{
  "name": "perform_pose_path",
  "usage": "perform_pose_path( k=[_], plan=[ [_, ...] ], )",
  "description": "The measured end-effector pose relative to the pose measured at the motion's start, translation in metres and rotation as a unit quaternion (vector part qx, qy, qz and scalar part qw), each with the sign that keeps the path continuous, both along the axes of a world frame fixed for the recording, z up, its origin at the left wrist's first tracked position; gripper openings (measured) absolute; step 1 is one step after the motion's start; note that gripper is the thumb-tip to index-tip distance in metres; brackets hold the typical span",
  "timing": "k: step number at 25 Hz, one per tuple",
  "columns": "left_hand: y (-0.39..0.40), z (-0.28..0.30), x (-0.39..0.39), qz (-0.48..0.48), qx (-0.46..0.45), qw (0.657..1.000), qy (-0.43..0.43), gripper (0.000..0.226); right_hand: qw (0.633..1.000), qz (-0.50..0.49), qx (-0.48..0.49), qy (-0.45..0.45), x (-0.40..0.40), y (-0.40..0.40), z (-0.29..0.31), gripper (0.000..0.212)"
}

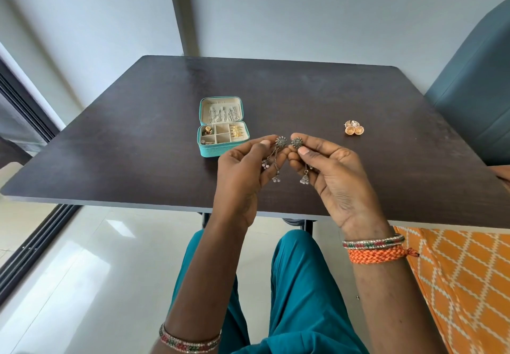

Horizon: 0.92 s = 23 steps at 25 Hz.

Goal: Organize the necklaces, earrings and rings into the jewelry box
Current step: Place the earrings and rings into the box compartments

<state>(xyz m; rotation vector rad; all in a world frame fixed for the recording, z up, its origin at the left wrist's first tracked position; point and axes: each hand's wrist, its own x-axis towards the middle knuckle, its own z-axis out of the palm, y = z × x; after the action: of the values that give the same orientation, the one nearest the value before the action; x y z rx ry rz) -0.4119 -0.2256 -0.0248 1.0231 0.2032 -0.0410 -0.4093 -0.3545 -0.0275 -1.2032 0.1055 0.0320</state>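
**Both hands up with a silver earring each**

Head cam: left hand (242,166) pinches one dangly silver earring (280,144), right hand (328,169) pinches its twin (297,143), both above the counter (138,147). The teal jewelry box (220,130) lies open at 10 o'clock from them, gold earrings (354,128) at 2 o'clock.

Matt dark wood table (165,122) — textured teal jewelry box (220,148).

Dark table (165,105), glossy floor (82,271)
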Motion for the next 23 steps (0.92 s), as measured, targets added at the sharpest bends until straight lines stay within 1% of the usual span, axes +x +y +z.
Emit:
perform_pose_path(
  k=[4, 8, 11, 14, 15, 17, 21, 23],
  plan=[
    [0.000, -0.005, 0.001, 0.004, -0.006, 1.000, 0.014, 0.014, 1.000, -0.001, 0.017, 0.018, 0.000, 0.001, -0.006, 0.024],
    [0.002, -0.011, 0.001, -0.005, 0.038, 0.999, -0.007, 0.012, 1.000, -0.002, 0.003, 0.017, 0.001, 0.001, -0.011, 0.022],
    [0.001, -0.013, 0.001, 0.001, 0.017, 1.000, -0.007, 0.011, 1.000, -0.006, 0.014, 0.020, 0.002, 0.002, -0.012, 0.022],
    [0.003, -0.015, 0.003, 0.011, -0.001, 1.000, 0.005, 0.010, 1.000, 0.002, 0.016, 0.025, 0.003, 0.001, -0.012, 0.026],
    [0.004, -0.016, 0.003, 0.010, 0.008, 1.000, 0.002, 0.010, 1.000, 0.007, 0.007, 0.025, 0.003, 0.001, -0.012, 0.027],
    [0.005, -0.019, 0.003, 0.006, 0.053, 0.998, -0.015, 0.012, 1.000, 0.009, -0.024, 0.016, 0.004, 0.003, -0.015, 0.024],
    [0.016, -0.022, 0.009, 0.029, 0.115, 0.992, -0.044, 0.014, 0.989, 0.013, -0.141, -0.046, 0.015, 0.014, -0.013, 0.016],
    [0.027, -0.021, 0.019, 0.053, 0.150, 0.985, -0.062, 0.014, 0.983, 0.038, -0.165, -0.070, 0.028, 0.025, -0.010, 0.014]
  ],
)
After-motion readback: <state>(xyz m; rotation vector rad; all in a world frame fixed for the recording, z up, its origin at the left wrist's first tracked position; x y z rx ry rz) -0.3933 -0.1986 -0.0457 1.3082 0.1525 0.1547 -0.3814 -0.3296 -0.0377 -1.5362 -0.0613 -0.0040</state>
